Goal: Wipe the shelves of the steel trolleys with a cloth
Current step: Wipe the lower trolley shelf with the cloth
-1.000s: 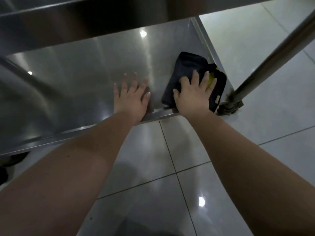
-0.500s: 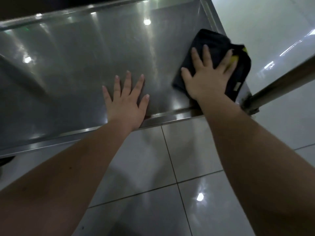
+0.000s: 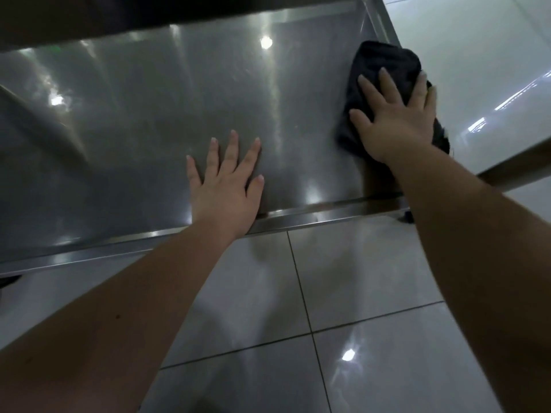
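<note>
1. Location: the dark cloth [image 3: 384,62] lies bunched on the steel shelf [image 3: 143,123], against the shelf's right edge and toward the far corner.
2. Right hand [image 3: 393,120]: it lies flat on top of the cloth with fingers straight and spread, pressing down. No part of the cloth is pinched or wrapped.
3. Left hand [image 3: 225,192]: it rests flat on bare steel just inside the front rim [image 3: 328,211], fingers apart, holding nothing. It appears to act as a brace.
4. Cloth properties (judged): soft, light and limp. It bunches under load and is unlikely to keep its shape if pushed from one edge.
5. Contact point: place the palm over the middle of the cloth and spread the fingers to its margins. To lift it, gather the bunched centre.
6. Surface (judged): the shelf is polished and reflective, so friction is probably low. The cloth should glide, but a loaded bare palm may also slip.
7. Caution: the cloth's right margin sits at the shelf edge, and it cannot be determined whether it overhangs the tiled floor [image 3: 372,278]. Direct strokes inward.
</note>
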The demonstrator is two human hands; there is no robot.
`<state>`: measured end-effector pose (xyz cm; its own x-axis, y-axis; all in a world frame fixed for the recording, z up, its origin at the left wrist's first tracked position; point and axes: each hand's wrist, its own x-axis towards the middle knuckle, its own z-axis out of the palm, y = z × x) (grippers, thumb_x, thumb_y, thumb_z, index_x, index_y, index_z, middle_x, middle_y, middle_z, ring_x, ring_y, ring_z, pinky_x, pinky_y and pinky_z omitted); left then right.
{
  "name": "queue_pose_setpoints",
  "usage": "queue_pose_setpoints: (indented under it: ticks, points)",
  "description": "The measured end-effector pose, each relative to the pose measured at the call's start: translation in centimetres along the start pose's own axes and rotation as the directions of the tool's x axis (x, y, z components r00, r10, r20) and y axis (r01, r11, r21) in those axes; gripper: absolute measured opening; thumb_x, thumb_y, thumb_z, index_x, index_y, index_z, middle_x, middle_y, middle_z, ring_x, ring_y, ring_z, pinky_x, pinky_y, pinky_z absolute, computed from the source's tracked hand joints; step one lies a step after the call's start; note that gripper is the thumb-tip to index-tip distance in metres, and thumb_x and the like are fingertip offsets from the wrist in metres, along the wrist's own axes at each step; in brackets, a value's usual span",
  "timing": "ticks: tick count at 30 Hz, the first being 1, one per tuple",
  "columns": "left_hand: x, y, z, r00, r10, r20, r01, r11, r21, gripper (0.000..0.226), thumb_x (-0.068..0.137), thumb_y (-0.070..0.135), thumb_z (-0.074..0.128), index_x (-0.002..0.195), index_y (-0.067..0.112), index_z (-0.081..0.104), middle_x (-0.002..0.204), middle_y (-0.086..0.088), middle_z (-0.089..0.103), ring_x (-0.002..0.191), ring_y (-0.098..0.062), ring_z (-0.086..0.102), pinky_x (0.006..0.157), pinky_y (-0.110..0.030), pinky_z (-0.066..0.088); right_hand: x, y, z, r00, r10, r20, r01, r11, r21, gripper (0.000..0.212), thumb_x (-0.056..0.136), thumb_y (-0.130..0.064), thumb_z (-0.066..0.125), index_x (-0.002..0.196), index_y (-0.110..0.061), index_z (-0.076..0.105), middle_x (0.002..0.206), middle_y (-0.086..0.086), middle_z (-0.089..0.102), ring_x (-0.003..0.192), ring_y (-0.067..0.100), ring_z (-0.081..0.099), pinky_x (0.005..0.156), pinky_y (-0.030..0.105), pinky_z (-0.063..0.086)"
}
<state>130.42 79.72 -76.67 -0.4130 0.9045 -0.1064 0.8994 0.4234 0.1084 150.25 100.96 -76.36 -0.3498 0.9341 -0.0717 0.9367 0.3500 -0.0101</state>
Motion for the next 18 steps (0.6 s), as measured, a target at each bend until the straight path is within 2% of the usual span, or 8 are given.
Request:
queue_pose_setpoints:
  ticks: [2, 3, 5, 7, 9, 11, 14, 18]
  points:
    - [0.0, -0.1, -0.1, 1.0, -0.001, 0.008, 0.001, 1.0, 0.005, 0.058, 0.096, 0.05, 0.015, 0.151, 0.047, -0.003, 0.163, 0.007, -0.009, 0.149, -0.023, -0.012, 0.116, -0.058, -0.01, -0.7, -3.1, -0.1, 0.999, 0.05, -0.001, -0.05, 0.998, 0.045, 0.066, 0.091, -0.067, 0.018, 0.153, -0.045, 0.006, 0.165, -0.009, 0.0, 0.145, 0.047, -0.011, 0.115, 0.062, -0.007]
    - [0.0, -0.1, -0.1, 1.0, 0.001, 0.011, -0.001, 1.0, 0.005, 0.058, 0.096, 0.05, 0.015, 0.151, 0.046, -0.003, 0.163, 0.007, -0.009, 0.149, -0.023, -0.012, 0.116, -0.058, -0.01, -1.1, -5.2, -0.3, 1.0, 0.029, 0.01, -0.03, 0.997, 0.065, 0.066, 0.092, -0.066, 0.019, 0.153, -0.045, 0.006, 0.164, -0.009, -0.001, 0.145, 0.048, -0.012, 0.114, 0.064, -0.007]
    - [0.1, -0.2, -0.1, 1.0, -0.002, 0.012, 0.002, 1.0, 0.004, 0.058, 0.096, 0.05, 0.013, 0.152, 0.045, -0.003, 0.163, 0.007, -0.009, 0.149, -0.023, -0.012, 0.115, -0.058, -0.01, -2.4, -9.6, -0.2, 0.988, -0.152, 0.023, 0.15, 0.987, 0.06, 0.065, 0.092, -0.065, 0.02, 0.153, -0.045, 0.005, 0.164, -0.009, -0.001, 0.145, 0.047, -0.012, 0.114, 0.064, -0.006]
    - [0.2, -0.3, 0.1, 1.0, -0.011, 0.014, 0.011, 1.0, 0.017, 0.059, 0.096, 0.05, 0.013, 0.153, 0.041, -0.001, 0.163, 0.006, -0.009, 0.149, -0.023, -0.012, 0.116, -0.058, -0.009, -3.8, -12.5, 0.1, 0.931, -0.366, 0.011, 0.364, 0.929, 0.064, 0.062, 0.095, -0.063, 0.018, 0.153, -0.046, 0.006, 0.164, -0.011, 0.0, 0.147, 0.044, -0.012, 0.116, 0.062, -0.004]
    - [0.2, -0.2, 0.2, 1.0, -0.014, 0.017, 0.014, 1.0, 0.019, 0.059, 0.096, 0.05, 0.013, 0.153, 0.04, -0.002, 0.163, 0.006, -0.009, 0.149, -0.022, -0.012, 0.116, -0.058, -0.01, -3.5, -11.9, 0.0, 0.891, -0.454, 0.022, 0.452, 0.889, 0.067, 0.06, 0.096, -0.063, 0.021, 0.152, -0.049, 0.008, 0.164, -0.014, 0.002, 0.148, 0.039, -0.009, 0.118, 0.056, -0.004]
    - [0.1, 0.0, 0.3, 1.0, -0.008, 0.008, 0.008, 1.0, 0.007, 0.058, 0.096, 0.051, 0.013, 0.152, 0.044, -0.003, 0.163, 0.007, -0.009, 0.149, -0.023, -0.011, 0.115, -0.058, -0.011, -1.3, -8.6, -0.1, 0.92, -0.392, 0.003, 0.39, 0.916, 0.09, 0.06, 0.095, -0.063, 0.027, 0.151, -0.05, 0.012, 0.163, -0.016, 0.005, 0.149, 0.036, -0.006, 0.119, 0.051, -0.004]
    - [0.1, 0.1, 0.3, 1.0, 0.0, -0.007, 0.0, 1.0, -0.011, 0.059, 0.096, 0.052, 0.015, 0.151, 0.046, -0.003, 0.163, 0.007, -0.007, 0.149, -0.023, -0.01, 0.115, -0.058, -0.01, 1.2, -1.9, -0.5, 0.989, -0.145, 0.032, 0.141, 0.985, 0.103, 0.061, 0.095, -0.064, 0.026, 0.152, -0.048, 0.012, 0.164, -0.014, 0.004, 0.149, 0.038, -0.006, 0.119, 0.051, -0.004]
    - [-0.1, -0.1, 0.4, 1.0, 0.008, -0.021, -0.008, 1.0, -0.01, 0.058, 0.096, 0.051, 0.015, 0.151, 0.046, -0.002, 0.163, 0.007, -0.006, 0.149, -0.024, -0.009, 0.115, -0.059, -0.01, -1.5, 0.1, 0.0, 0.995, -0.099, 0.022, 0.097, 0.992, 0.085, 0.067, 0.09, -0.066, 0.014, 0.153, -0.046, 0.008, 0.164, -0.011, 0.002, 0.148, 0.039, -0.009, 0.119, 0.051, -0.006]
